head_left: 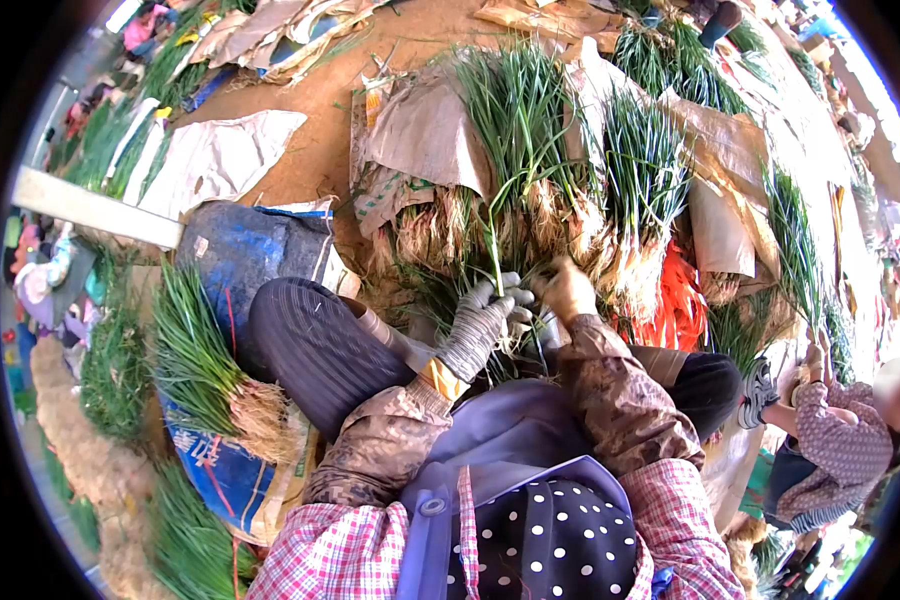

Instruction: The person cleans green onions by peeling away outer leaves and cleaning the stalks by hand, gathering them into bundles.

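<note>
My left hand (482, 318), in a grey knitted glove, is closed round a few green onion stalks (494, 245) that point up and away from me. Close on its right is my right hand (568, 290), fingers curled in; whatever they pinch is too small to make out. Loose leaves and roots lie below both hands, between my knees. Just beyond stand bundles of green onions (520, 120) with pale, stringy roots (440, 230) facing me. Another thick bundle (610, 160) is to the right.
Red plastic strips (673, 305) lie right of my hands. At my left, a tied onion bundle (210, 370) rests on a blue sack (215, 465), near a dark blue container (255, 250). A co-worker (840, 440) sits at right, holding onions. Woven sacks (430, 120) cover some bundles.
</note>
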